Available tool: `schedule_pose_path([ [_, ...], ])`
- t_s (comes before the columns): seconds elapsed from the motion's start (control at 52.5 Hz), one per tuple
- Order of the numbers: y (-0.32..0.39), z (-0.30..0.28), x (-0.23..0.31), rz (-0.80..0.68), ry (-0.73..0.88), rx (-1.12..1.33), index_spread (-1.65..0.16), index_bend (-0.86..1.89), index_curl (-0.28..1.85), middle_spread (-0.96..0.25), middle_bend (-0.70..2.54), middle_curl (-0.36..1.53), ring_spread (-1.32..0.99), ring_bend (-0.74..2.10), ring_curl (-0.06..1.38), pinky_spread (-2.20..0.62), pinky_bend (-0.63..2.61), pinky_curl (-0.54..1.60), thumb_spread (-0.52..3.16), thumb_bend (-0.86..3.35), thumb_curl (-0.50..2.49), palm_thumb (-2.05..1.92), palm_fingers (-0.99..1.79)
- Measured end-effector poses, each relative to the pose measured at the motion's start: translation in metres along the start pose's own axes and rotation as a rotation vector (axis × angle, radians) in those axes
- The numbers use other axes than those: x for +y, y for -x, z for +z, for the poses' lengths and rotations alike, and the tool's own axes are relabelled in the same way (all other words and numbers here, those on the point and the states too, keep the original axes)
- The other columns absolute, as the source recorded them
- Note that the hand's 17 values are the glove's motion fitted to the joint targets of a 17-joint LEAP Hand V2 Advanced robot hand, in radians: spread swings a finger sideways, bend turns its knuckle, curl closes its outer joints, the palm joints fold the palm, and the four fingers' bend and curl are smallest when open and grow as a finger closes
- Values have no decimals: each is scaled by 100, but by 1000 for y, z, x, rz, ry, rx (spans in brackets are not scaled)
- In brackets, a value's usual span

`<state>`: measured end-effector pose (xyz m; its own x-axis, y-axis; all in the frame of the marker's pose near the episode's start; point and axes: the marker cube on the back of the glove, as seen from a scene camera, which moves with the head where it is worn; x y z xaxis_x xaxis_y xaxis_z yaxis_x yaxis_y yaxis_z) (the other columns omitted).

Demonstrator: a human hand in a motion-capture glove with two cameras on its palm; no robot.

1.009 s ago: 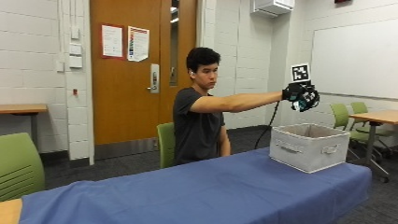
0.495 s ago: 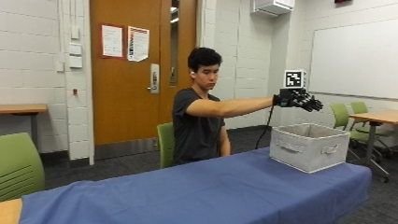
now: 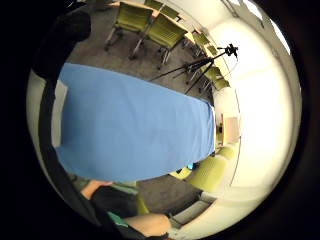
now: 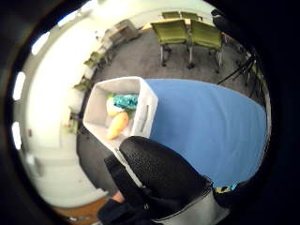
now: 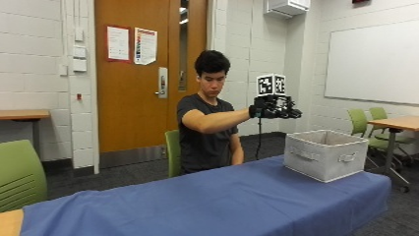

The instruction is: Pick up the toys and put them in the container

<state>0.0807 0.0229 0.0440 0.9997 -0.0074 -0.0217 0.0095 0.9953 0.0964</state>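
I sit behind a long table (image 5: 216, 201) covered with a blue cloth, facing across it. My right arm is stretched out at about shoulder height, and my gloved right hand (image 5: 274, 108) hangs in the air above the table, beside the container and well above it, not touching anything. The fingers look relaxed and slightly spread, and they hold nothing. From the thumb-side palm camera a black gloved finger (image 4: 161, 176) fills the near edge, with nothing in its grasp.

The container (image 5: 325, 154) is a pale grey fabric box with handle slots in its sides. It stands upright on the table near the end that lies off to my right. Looking down into it from the thumb-side palm camera, I can see toys lying together on its floor: an orange toy (image 4: 117, 125), a teal toy (image 4: 125, 100) just beside it, and something pale yellow between them that I cannot make out.

My bare left arm (image 3: 147, 223) is down by my side, behind the table edge; I cannot see that hand clearly.

Green chairs (image 5: 19, 174) stand around the room, and a wooden door (image 5: 147, 73) is behind me.
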Motion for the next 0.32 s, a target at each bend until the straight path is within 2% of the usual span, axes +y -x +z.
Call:
schedule_pose_path([
  [0.324,-25,18,22,47,9,-9,-23,19,50,-7,32,43,-30,53,23,-15,79,28,104,-10,16,-15,-1],
])
